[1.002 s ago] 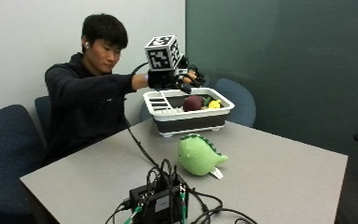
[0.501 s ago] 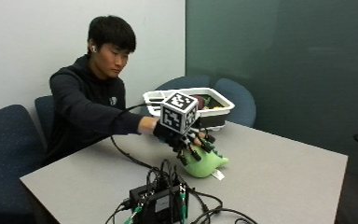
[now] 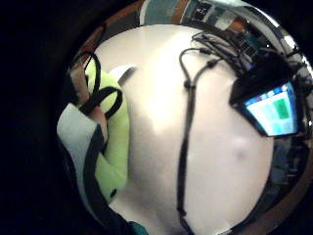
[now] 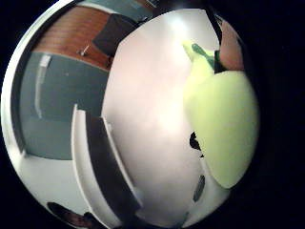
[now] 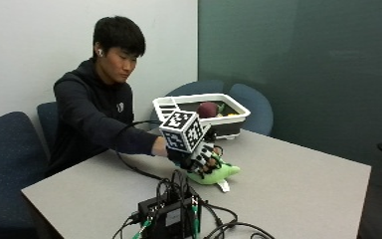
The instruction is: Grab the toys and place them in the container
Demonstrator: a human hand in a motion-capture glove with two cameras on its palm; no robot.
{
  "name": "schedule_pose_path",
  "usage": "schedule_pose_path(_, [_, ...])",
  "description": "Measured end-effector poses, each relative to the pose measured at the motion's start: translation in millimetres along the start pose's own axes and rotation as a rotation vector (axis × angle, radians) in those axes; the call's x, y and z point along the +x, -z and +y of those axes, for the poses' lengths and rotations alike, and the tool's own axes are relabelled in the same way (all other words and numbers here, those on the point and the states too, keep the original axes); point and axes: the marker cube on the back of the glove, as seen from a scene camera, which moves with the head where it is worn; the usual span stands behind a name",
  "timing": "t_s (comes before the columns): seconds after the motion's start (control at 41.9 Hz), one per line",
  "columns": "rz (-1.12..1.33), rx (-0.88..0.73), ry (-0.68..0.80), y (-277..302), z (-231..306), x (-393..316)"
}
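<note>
Gloved right hand [image 5: 201, 158] down on the green plush toy [image 5: 219, 173], fingers curled over its top and wrapped around it, toy lying on the grey table [image 5: 297, 184] directly under the palm. Seen from the little-finger side of the palm: yellow-green plush [image 3: 115, 142] pressed close against the strapped fingers [image 3: 90, 105], pale tabletop [image 3: 215, 161] spreading out beyond, a black cable [image 3: 186, 142] running across it away from the hand. Seen from the thumb side: same plush [image 4: 224, 129] bulging right against the palm, a dark eye spot on its edge, a darker green patch toward one end (likely the toy's spines, hard to tell).

Beyond the hand, toward the far edge of the table: white container [image 5: 201, 114] with dark lower sides, well apart from the toy, already holding a dark reddish round toy [image 5: 207, 108] and a bit of yellow. In the thumb-side view, white rim and dark wall of the container [image 4: 95, 157] across the bare tabletop from the plush.

Nearer than the hand, toward the table's front edge: black electronics box [image 5: 171, 215] with a tangle of cables, just beside the toy; its lit screen [image 3: 274, 110] visible in the little-finger-side view. Blue chairs [image 5: 9, 164] around the table.
</note>
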Motion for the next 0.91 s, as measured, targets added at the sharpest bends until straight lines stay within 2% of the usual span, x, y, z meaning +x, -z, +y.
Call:
schedule_pose_path(0.143, [-0.046, 0.015, 0.01, 24, 12, -6])
schedule_pose_path(0.31, [-0.186, 0.085, 0.119, 104, 33, -57])
schedule_pose_path(0.501, [-0.32, 0.037, 0.379, 167, 89, -160])
schedule_pose_path(0.692, [-0.21, -0.119, 0.631, 143, 166, -259])
schedule_pose_path(0.906, [-0.148, -0.519, 0.722, 89, 211, -295])
